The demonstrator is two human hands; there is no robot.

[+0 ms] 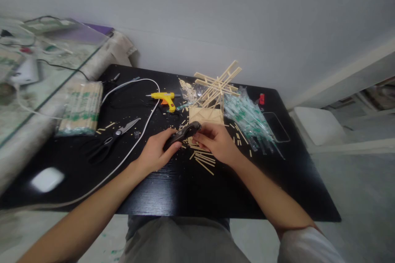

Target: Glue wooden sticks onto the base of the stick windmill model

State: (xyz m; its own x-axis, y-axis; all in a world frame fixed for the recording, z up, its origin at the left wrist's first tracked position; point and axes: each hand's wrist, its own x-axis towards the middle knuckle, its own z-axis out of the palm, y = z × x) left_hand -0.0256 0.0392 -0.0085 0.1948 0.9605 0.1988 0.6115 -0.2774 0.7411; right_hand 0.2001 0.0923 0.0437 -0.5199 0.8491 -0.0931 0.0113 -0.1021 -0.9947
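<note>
My left hand [157,148] is wrapped round a dark, curved hand tool [185,132] whose exact kind I cannot make out. The tool's rounded far end reaches my right hand [219,143], whose fingers are pinched together close by it. What those fingers hold, if anything, is hidden. Just beyond both hands lies a flat pale wooden panel [206,115] made of sticks. A crossed framework of wooden sticks [218,85] stands behind it. Several loose short sticks [203,159] fan out on the black table [191,193] below my hands.
To the left lie a yellow glue gun [165,98], black-handled scissors [119,133], a white cable [140,129] and a wrapped stick bundle [80,109]. Clear plastic wrappers [248,115] and a small red object [261,98] are at right. A white case [47,179] sits front left.
</note>
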